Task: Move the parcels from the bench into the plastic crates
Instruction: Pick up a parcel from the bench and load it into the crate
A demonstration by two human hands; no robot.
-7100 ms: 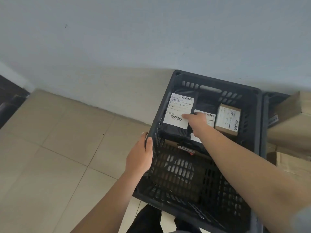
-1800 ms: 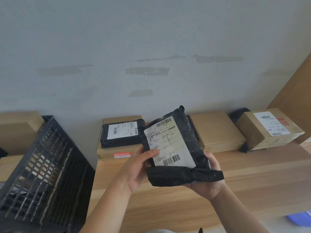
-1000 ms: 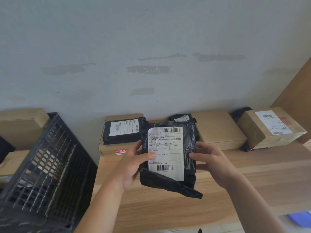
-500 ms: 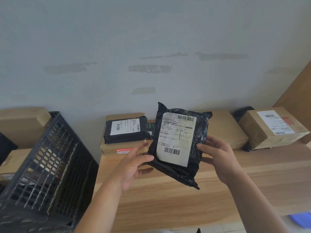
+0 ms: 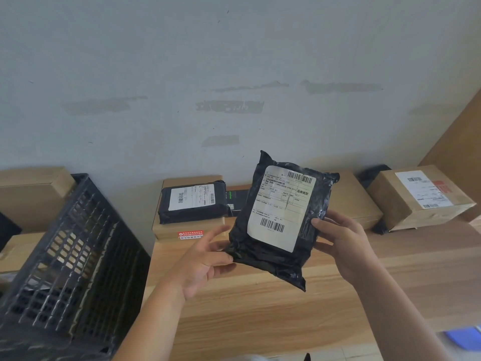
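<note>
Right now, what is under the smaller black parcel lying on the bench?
The smaller black parcel lies on a flat cardboard box with a red sticker on its front edge. That box rests on the wooden bench. The parcel hides most of the box's top.

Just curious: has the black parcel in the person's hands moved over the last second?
Yes. The black parcel has risen and tilted; its top now stands against the wall, above the cardboard boxes behind it.
</note>
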